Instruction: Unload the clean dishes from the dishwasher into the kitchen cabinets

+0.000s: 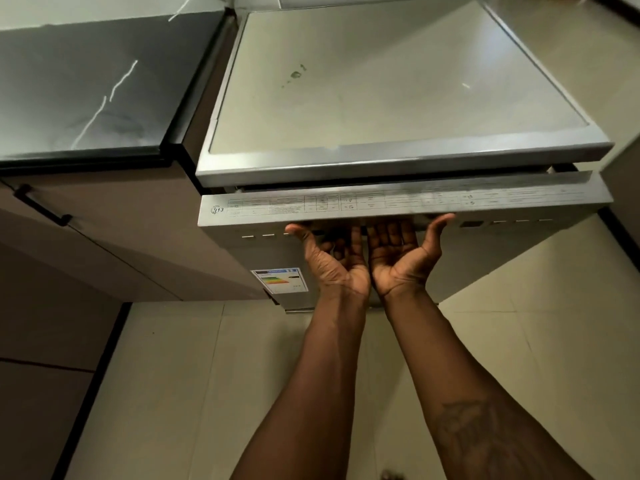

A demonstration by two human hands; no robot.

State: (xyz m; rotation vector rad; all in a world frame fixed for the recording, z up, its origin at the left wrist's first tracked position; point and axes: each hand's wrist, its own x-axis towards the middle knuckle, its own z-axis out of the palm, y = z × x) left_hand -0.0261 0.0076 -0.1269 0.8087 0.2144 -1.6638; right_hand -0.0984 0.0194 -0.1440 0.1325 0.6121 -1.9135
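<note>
A silver freestanding dishwasher (391, 81) stands below me, seen from above. Its door (277, 251) is tipped open by a narrow gap at the top, so the label strip (381, 200) on the door's upper edge shows. My left hand (332, 258) and my right hand (403, 254) are side by side, palms up, with their fingers hooked into the recessed door handle (363, 226) under that edge. The fingertips are hidden inside the recess. No dishes are visible.
A dark marble-look countertop (93, 84) with a brown cabinet (114, 230) and a black bar handle (41, 209) sits left of the dishwasher. An energy label (280, 280) is stuck on the door front. Beige floor tiles (194, 375) lie below, and a light wall (588, 64) stands to the right.
</note>
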